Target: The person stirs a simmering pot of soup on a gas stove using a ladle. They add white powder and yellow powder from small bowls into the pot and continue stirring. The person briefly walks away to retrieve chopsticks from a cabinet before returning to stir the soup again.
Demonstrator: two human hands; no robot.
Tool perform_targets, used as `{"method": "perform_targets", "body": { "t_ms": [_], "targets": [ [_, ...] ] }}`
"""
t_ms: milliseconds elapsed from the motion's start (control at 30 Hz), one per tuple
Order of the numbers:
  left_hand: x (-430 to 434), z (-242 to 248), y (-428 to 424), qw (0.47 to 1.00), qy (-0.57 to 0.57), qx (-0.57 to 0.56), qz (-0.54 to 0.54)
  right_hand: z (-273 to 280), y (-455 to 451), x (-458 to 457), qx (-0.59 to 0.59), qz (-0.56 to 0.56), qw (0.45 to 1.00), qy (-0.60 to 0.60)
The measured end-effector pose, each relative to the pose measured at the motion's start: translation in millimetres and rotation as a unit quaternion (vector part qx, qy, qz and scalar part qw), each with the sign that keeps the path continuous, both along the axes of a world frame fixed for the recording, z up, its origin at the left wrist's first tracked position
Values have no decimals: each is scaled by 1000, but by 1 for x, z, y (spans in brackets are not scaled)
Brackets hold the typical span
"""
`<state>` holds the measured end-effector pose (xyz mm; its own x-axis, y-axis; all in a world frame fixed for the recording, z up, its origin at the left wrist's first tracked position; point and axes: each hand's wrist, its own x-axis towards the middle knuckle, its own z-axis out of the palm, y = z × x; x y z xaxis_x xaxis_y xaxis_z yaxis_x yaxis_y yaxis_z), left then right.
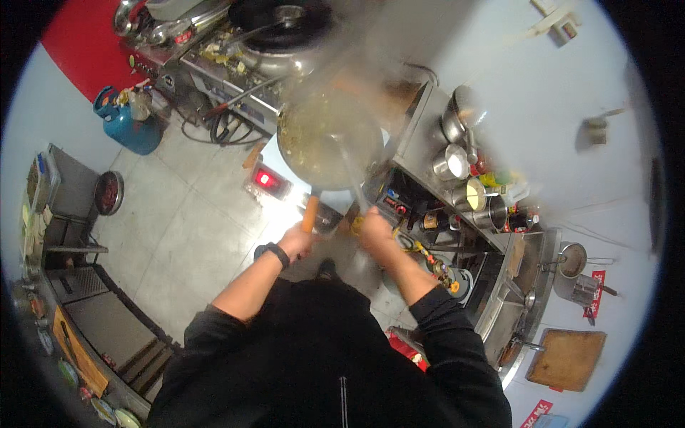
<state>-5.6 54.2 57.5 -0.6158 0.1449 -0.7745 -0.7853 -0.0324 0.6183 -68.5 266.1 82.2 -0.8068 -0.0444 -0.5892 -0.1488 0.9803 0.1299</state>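
My left hand (298, 243) is closed around the orange handle (310, 213) of a large wok (299, 166). The wok rests on a cooker with a red lit digit display (266, 178), and steam blurs its pale yellowish contents. My right hand (377, 230) grips a long metal cooking utensil (350, 166) near its lower end; the other end reaches into the wok. Steam hides the exact shape of the utensil's head.
Steel pots (450, 162) and bottles stand on a metal counter right of the wok. Another wok (281, 24) sits on the range behind. A blue gas cylinder (131, 127) stands on the floor at the left, near a metal bowl (109, 193). A sink lies at the right.
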Motion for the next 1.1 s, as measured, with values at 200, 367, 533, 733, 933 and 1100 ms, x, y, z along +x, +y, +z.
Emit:
{"method": "perform_targets", "body": {
  "t_ms": [200,367,533,733,933,1100],
  "targets": [
    [3,-6,2,1000,-2,-13,-4,63,63,24,-29,-85,996,6],
    [1,-20,-3,998,1,-41,-49,39,23,-8,-70,-104,988,93],
    [4,-25,0,1000,15,12,10,42,29,6,-71,22,997,26],
    [4,-28,6,998,26,14,62,92,75,-23,-109,55,987,107],
    [5,-28,5,997,34,4,62,36,11,-12,-103,-27,994,26],
    [6,-25,-1,993,73,64,71,94,84,-19,-154,30,985,73]
  ]
}}
